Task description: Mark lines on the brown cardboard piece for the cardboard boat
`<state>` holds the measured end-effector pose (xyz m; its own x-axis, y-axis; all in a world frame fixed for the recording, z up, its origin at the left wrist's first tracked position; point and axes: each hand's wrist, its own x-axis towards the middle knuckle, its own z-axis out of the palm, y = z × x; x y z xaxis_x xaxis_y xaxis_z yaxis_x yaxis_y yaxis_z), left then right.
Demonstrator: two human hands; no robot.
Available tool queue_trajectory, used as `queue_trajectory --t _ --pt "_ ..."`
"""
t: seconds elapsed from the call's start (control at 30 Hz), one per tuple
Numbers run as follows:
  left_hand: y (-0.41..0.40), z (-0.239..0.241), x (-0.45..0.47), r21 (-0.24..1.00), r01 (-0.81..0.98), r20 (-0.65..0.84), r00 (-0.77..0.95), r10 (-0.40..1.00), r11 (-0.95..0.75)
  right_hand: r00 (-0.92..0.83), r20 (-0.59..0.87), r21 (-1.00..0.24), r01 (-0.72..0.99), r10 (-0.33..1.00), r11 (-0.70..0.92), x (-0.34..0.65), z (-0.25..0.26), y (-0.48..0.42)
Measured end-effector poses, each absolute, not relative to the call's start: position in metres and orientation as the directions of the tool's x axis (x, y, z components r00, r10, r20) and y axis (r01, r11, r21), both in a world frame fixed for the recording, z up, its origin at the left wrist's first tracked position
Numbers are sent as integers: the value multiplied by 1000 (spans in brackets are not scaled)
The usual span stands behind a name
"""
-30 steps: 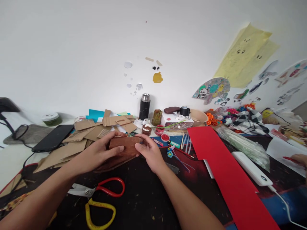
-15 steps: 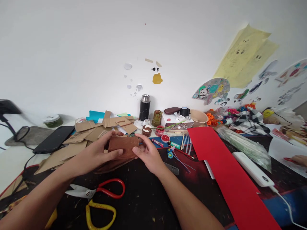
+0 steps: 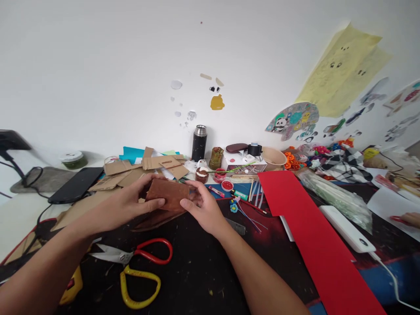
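From us, scissors [image 3: 123, 258] lie at ten o'clock on the counter [image 3: 193, 275]. Beyond, at eleven, our left hand [image 3: 133, 199] and right hand [image 3: 205, 208] have a snug grip around both ends of the brown piece [image 3: 169, 193]; we judge it light, stiffish, best held by its edges.

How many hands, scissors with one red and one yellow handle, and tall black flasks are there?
Hands: 3 (left hand and right hand on a rectangular brown piece; another person's hand, far right)
Scissors: 1
Flask: 1
Total: 5
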<state>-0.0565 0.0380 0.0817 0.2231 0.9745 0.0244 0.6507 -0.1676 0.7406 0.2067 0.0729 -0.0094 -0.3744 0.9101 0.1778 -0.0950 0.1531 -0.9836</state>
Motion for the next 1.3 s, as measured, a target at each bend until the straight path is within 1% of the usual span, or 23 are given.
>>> queue_trajectory --t 0.1,0.17,0.27,0.37,0.47,0.53,0.6,0.63,0.7,0.8,0.87,1.1,1.2,1.3 --pt "37 79 -64 713 677 25 237 971 -183 -361 231 -973 -82 903 217 210 -7 74" --pt "35 81 -65 716 673 -24 287 958 -184 -378 252 -967 -57 891 250 212 -6 74" --pt "35 83 -60 734 651 -97 380 920 -192 -438 291 -938 43 850 343 212 -2 71" --pt "35 80 -51 749 630 -79 393 916 -206 -517 275 -900 157 811 406 209 2 64" --pt "37 74 -48 782 593 -59 377 924 -192 -550 252 -893 184 796 411 206 5 59" --pt "38 71 -51 807 563 -53 367 929 -176 -536 259 -919 120 804 376 205 5 60" --pt "40 68 -57 809 561 -26 337 941 -178 -491 249 -960 -14 835 278 204 2 64" --pt "40 66 -60 790 586 -16 316 949 -182 -462 233 -972 -95 856 214 205 1 67" --pt "42 62 -64 706 685 -31 279 960 -177 -396 186 -968 -228 899 100 206 -3 74" --pt "43 51 -63 506 844 -127 277 952 -178 -314 140 -933 -358 939 20 209 -5 81" --pt "42 43 -58 424 884 -165 290 943 -198 -298 120 -910 -414 947 -15 210 -5 83" --pt "43 30 -55 379 904 -184 282 941 -197 -307 110 -902 -431 945 -35 207 -5 81" --pt "45 32 -60 383 900 -175 293 940 -209 -309 115 -902 -431 944 -31 207 -5 81" --pt "47 40 -65 412 884 -149 303 941 -220 -310 135 -923 -386 941 5 208 -5 81"
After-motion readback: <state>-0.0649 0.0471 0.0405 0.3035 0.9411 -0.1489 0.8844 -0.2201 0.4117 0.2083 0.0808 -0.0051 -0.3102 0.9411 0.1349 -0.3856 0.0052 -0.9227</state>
